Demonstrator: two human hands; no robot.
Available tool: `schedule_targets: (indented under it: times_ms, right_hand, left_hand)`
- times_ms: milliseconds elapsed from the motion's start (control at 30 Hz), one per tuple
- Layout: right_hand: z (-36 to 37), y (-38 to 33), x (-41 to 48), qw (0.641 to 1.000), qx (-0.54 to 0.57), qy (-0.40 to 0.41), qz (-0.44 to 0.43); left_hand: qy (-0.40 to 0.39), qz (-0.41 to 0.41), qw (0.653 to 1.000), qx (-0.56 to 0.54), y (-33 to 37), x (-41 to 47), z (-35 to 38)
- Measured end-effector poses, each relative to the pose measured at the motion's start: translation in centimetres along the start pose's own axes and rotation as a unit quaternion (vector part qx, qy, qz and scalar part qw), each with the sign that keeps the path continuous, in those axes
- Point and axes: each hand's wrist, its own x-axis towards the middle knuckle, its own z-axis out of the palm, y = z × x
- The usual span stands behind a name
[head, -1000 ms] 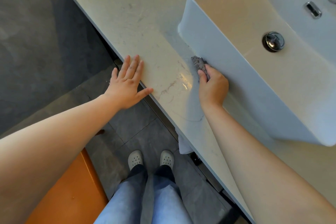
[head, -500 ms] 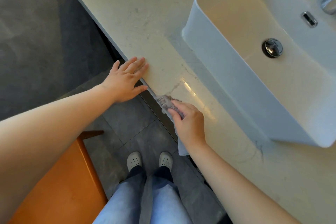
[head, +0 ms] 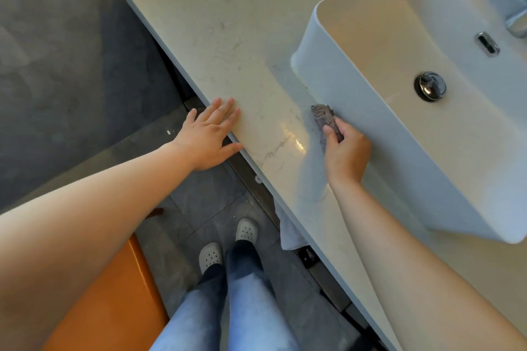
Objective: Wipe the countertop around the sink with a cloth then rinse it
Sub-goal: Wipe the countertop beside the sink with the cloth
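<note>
Fingers [head: 228, 111] of the left hand [head: 204, 142] lie straight, nearly together, on the countertop [head: 222, 23] front edge; broad open stone runs beyond them. Rightward stands the sink [head: 385, 137], the right hand [head: 348, 152] against its outer wall, fingers curled round the grey cloth [head: 322, 114].

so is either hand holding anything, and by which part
The right hand grips the cloth by its near end; the far end pokes out beside the sink. The left hand holds nothing, flat on the countertop.

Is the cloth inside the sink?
No, the right hand holds the cloth on the countertop, against the sink's outer wall.
</note>
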Motion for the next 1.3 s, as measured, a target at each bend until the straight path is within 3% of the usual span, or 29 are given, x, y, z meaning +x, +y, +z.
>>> schedule_targets:
  times_ms: [267, 800, 933, 1167, 1300]
  right_hand:
    - [3.1, 0.5, 1.1, 0.997, 0.024, 0.052, -0.044]
    - [4.2, -1.3, 2.6, 0.995, 0.016, 0.004, -0.096]
    - [4.2, -1.2, 2.6, 0.997, 0.013, -0.005, -0.075]
    - [4.3, -1.9, -2.2, 0.996, 0.031, -0.039, -0.071]
    - [4.6, -3.1, -6.6, 0.994, 0.037, -0.046, -0.087]
  left_hand:
    - [-0.002, -0.023, 1.0, -0.017, 0.7, 0.0, 0.4]
    - [0.029, -0.03, 0.997, -0.062, 0.9, -0.1, 0.9]
    - [0.031, -0.019, 0.997, -0.072, 0.4, -0.1, 0.7]
    - [0.104, 0.036, 0.993, -0.051, -1.5, 0.2, -1.5]
    - [0.119, 0.012, 0.992, -0.051, -2.9, 0.3, -1.8]
